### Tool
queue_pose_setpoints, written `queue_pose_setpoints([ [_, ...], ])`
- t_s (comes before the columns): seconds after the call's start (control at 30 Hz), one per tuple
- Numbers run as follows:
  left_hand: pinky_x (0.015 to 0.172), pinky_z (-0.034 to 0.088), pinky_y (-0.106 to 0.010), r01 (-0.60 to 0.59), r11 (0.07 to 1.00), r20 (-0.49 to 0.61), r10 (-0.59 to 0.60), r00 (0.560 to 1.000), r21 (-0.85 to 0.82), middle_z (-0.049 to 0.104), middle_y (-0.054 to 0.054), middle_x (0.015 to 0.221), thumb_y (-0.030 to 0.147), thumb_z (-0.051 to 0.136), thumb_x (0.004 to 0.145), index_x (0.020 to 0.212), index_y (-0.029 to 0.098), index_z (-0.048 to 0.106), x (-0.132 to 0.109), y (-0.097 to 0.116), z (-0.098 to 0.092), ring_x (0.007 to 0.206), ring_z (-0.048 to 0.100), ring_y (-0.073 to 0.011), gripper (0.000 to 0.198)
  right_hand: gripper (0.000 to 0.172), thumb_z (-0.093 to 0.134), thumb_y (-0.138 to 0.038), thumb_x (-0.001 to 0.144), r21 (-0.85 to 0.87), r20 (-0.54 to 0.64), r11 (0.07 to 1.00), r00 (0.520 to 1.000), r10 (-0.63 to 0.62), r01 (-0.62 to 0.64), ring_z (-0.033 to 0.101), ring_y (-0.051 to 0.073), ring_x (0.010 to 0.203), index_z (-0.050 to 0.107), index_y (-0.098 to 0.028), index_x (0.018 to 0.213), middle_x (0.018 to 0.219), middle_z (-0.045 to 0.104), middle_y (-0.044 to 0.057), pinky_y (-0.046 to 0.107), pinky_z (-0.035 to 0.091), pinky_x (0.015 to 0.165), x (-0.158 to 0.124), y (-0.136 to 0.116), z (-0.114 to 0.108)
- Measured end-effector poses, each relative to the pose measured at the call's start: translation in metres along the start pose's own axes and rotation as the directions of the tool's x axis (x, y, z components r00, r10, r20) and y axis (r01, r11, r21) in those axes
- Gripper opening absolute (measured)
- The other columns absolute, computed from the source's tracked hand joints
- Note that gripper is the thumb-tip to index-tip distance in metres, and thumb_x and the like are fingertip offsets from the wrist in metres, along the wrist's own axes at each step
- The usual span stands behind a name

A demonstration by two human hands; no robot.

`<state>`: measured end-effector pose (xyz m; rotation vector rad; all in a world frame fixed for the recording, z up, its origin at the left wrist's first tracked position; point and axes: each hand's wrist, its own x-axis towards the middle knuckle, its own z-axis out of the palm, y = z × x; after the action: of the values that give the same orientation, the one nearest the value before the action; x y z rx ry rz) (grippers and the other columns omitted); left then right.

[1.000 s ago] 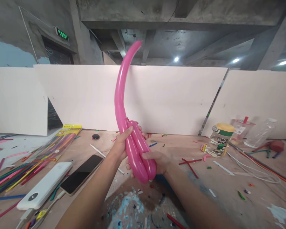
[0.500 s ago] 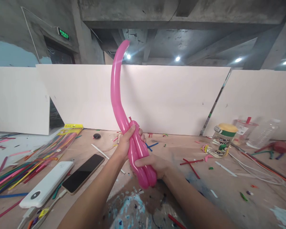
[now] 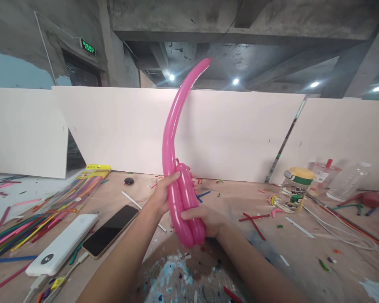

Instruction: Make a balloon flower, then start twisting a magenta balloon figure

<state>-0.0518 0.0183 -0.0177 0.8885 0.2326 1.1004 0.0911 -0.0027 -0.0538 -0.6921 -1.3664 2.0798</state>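
A long pink modelling balloon is held up over the table, folded at its lower end so that two sections lie side by side. Its free end rises and curves to the upper right. My left hand is closed around the upper part of the fold, thumb across the front, just below the small knot. Lower down, my right hand grips the two folded sections from the right, thumb on top. Fingers of both hands are partly hidden behind the balloon.
A phone, a white power bank and many uninflated balloons lie at left. At right stand a yellow-lidded bottle, a plastic cup and a clear bottle. White boards wall the back.
The balloon's free end has swung to the right, and the long section now stands more upright before bending. Both hands keep their hold, with the left shifted slightly.
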Motion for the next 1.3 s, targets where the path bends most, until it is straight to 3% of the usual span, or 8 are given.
queue_pose_setpoints([
  [0.13, 0.071, 0.051, -0.036, -0.018, 0.982, -0.016, 0.021, 1.000, 0.188, 0.066, -0.007, 0.086, 0.035, 0.068, 0.076, 0.099, 0.018, 0.063, -0.003, 0.004, 0.001, 0.073, 0.064, -0.0206, 0.030, 0.051, 0.077, -0.044, 0.065, -0.224, -0.022, 0.948, 0.972, -0.235, 0.225, 0.060, 0.018, 0.083, 0.059, -0.022, 0.107, 0.093, 0.063, 0.003, 0.033, 0.046, 0.077, -0.009, -0.021, -0.013],
  [0.3, 0.059, 0.043, -0.029, -0.089, 0.705, 0.002, 0.123, 0.992, 0.704, 0.061, -0.005, 0.075, 0.038, 0.064, 0.080, 0.086, 0.018, 0.062, -0.004, -0.003, 0.013, 0.064, 0.056, -0.0177, 0.021, 0.043, 0.063, -0.056, 0.076, -0.720, -0.314, 0.668, 0.768, -0.558, 0.191, 0.057, 0.018, 0.076, 0.062, -0.019, 0.098, 0.088, 0.063, 0.006, 0.031, 0.043, 0.065, -0.024, -0.081, -0.008],
  [0.47, 0.051, 0.028, -0.026, -0.170, 0.350, 0.014, 0.408, 0.913, 0.921, 0.055, -0.001, 0.061, 0.032, 0.062, 0.079, 0.070, 0.021, 0.061, -0.003, -0.012, 0.013, 0.054, 0.041, -0.0147, 0.015, 0.032, 0.073, -0.048, 0.066, -0.875, -0.265, 0.485, 0.830, -0.491, 0.008, 0.048, 0.015, 0.057, 0.062, -0.019, 0.064, 0.064, 0.055, 0.004, 0.031, 0.036, 0.051, -0.011, -0.113, 0.008],
  [0.6, 0.057, 0.035, -0.026, -0.194, 0.529, 0.018, 0.319, 0.948, 0.826, 0.062, -0.002, 0.067, 0.028, 0.069, 0.073, 0.075, 0.020, 0.066, -0.007, -0.006, 0.009, 0.061, 0.050, -0.0175, 0.008, 0.021, 0.069, -0.030, 0.068, -0.842, -0.226, 0.539, 0.887, -0.403, 0.031, 0.041, 0.012, 0.052, 0.055, -0.019, 0.056, 0.058, 0.049, 0.002, 0.029, 0.032, 0.047, -0.004, -0.110, 0.006],
  [0.73, 0.062, 0.045, -0.030, 0.018, 0.787, 0.030, -0.047, 0.998, 0.616, 0.067, -0.008, 0.074, 0.036, 0.064, 0.078, 0.081, 0.018, 0.068, -0.012, 0.004, 0.011, 0.067, 0.061, -0.0211, 0.019, 0.017, 0.063, -0.020, 0.067, -0.797, -0.140, 0.596, 0.930, -0.340, 0.098, 0.036, 0.010, 0.051, 0.053, -0.019, 0.054, 0.055, 0.044, -0.001, 0.027, 0.028, 0.046, -0.010, -0.111, 0.006],
  [0.9, 0.064, 0.048, -0.038, 0.402, 0.874, 0.198, -0.460, 0.866, 0.271, 0.064, -0.010, 0.079, 0.055, 0.061, 0.076, 0.088, 0.017, 0.066, -0.020, 0.004, 0.014, 0.066, 0.062, -0.0224, 0.041, 0.010, 0.065, -0.022, 0.069, -0.746, 0.068, 0.635, 0.972, -0.226, 0.200, 0.048, 0.012, 0.057, 0.059, -0.017, 0.062, 0.060, 0.052, -0.001, 0.027, 0.037, 0.052, -0.024, -0.122, 0.014],
  [1.07, 0.060, 0.046, -0.037, 0.460, 0.886, 0.323, -0.453, 0.831, 0.059, 0.060, -0.007, 0.072, 0.067, 0.054, 0.072, 0.091, 0.018, 0.064, -0.026, -0.007, 0.017, 0.058, 0.058, -0.0200, 0.054, 0.018, 0.067, -0.016, 0.067, -0.579, 0.258, 0.750, 0.945, -0.202, 0.318, 0.056, 0.014, 0.069, 0.066, -0.016, 0.085, 0.074, 0.061, 0.000, 0.028, 0.044, 0.062, -0.026, -0.121, 0.009],
  [1.3, 0.072, 0.049, -0.037, 0.398, 0.900, 0.214, -0.430, 0.877, 0.175, 0.066, -0.013, 0.090, 0.055, 0.053, 0.083, 0.096, 0.014, 0.065, -0.012, -0.006, 0.010, 0.077, 0.064, -0.0229, 0.045, 0.044, 0.064, -0.009, 0.060, -0.229, 0.026, 0.928, 0.955, -0.296, 0.294, 0.057, 0.013, 0.067, 0.060, -0.021, 0.102, 0.080, 0.063, 0.000, 0.025, 0.045, 0.057, -0.017, -0.101, 0.004],
])
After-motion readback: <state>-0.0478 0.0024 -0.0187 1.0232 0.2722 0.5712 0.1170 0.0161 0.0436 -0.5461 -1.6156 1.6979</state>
